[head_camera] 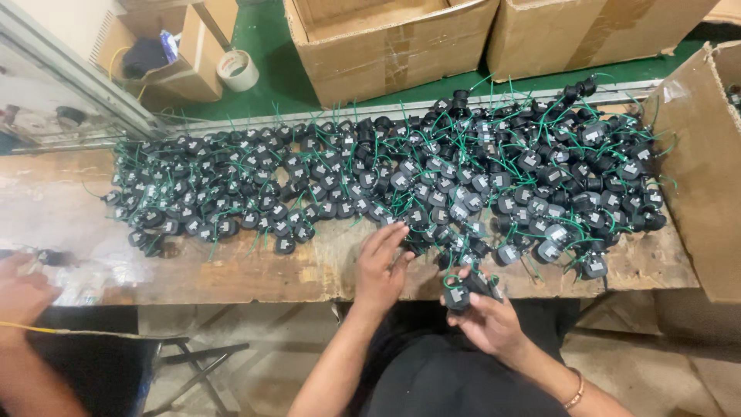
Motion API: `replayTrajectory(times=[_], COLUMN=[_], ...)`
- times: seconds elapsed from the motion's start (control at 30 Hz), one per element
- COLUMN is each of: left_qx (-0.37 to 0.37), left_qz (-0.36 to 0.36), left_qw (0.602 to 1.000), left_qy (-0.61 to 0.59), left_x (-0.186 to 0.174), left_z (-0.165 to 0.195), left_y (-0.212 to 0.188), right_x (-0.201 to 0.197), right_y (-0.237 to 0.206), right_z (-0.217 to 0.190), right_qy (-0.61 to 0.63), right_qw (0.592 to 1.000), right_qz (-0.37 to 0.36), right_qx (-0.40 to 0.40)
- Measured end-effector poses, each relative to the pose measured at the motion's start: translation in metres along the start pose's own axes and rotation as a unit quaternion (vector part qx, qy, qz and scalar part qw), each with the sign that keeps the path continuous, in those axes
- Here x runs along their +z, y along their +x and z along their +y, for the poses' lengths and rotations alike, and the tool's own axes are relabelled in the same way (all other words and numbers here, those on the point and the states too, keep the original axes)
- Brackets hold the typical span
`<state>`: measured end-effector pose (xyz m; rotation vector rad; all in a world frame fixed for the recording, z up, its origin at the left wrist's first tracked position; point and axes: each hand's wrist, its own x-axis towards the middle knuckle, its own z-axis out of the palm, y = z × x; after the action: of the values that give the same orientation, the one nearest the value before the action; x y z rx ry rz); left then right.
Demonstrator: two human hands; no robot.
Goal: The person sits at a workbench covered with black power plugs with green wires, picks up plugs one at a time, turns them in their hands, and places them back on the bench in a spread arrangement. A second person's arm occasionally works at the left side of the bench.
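Sorting small black parts at the near edge of the bench.
The right hand [490, 320] gripped one black wired part [457, 295]; the left hand [380, 266], fingers loosely spread, touched the pile [432, 181]. The parts looked light and rigid, best held by the body, since the thin green leads would likely snag.

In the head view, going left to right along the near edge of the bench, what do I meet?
A co-worker's hand → the person's left hand at the pile's edge → the right hand holding a black part with green wire → the cardboard box at the bench's right end.

L hand [380, 266] flat, fingers [390, 234] stretched fwd; R hand [486, 313] palm up, fingers curled shut.
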<state>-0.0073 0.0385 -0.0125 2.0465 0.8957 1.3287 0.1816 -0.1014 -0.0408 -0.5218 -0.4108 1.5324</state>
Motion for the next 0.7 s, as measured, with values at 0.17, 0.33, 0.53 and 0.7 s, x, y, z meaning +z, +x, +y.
replayTrajectory(times=[0.17, 0.33, 0.53, 0.7], left_qx=[-0.012, -0.192, -0.154, 0.037], left_qz=[0.013, 0.128, -0.015, -0.017], left_qw=[0.999, 0.957, 0.89, 0.978], left_qy=[0.038, -0.178, -0.429, -0.204], left_x=[0.003, 0.001, -0.007, -0.004], left_z=[-0.019, -0.031, 0.028, 0.058], left_y=[0.001, -0.014, -0.031, -0.007], right_x=[-0.001, 0.008, 0.017, 0.016], right_y=[0.002, 0.003, 0.01, 0.006], right_z=[-0.008, -0.01, 0.001, 0.008], right_qy=[0.037, 0.033, 0.006, -0.028], right_qw=[0.999, 0.999, 0.999, 0.999], right_qz=[-0.009, 0.001, 0.019, 0.034], right_qx=[-0.005, -0.027, -0.029, -0.022])
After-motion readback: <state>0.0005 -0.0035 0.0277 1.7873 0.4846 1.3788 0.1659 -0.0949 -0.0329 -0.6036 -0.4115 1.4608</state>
